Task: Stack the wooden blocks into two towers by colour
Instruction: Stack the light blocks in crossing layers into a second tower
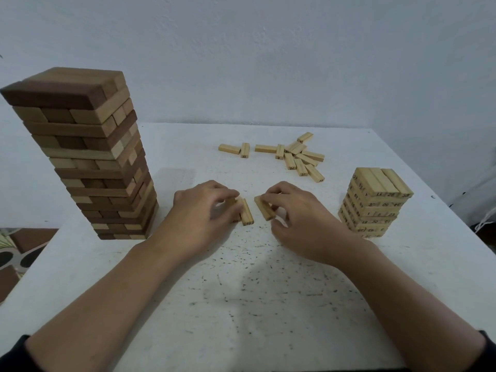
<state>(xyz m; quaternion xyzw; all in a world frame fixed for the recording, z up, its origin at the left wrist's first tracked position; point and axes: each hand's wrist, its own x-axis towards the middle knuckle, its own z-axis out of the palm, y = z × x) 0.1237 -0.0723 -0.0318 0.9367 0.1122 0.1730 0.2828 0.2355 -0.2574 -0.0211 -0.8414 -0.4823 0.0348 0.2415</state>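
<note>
A pale wooden block (247,214) is being pinched between the curled fingers and thumb of the left hand (204,208), and its marked end is being turned toward the camera. The edge of another block is being covered by the same fingers; whether that one is also being gripped cannot be told. Just to the right of this grip, a second pale block (265,209) is being held by the curled fingers of the right hand (298,213). The two blocks are being presented near each other but apart, low at the table (268,291); contact with its surface cannot be told. Well to the left of the grips, a tall tower (88,157) of mixed dark and light brown blocks is being supported by the table. Well to the right of the grips, a shorter tower (375,202) of pale numbered blocks is being supported likewise. Beyond the grips, on the far side, loose pale blocks (298,157) are being left scattered flat, several touching or overlapping.
</note>
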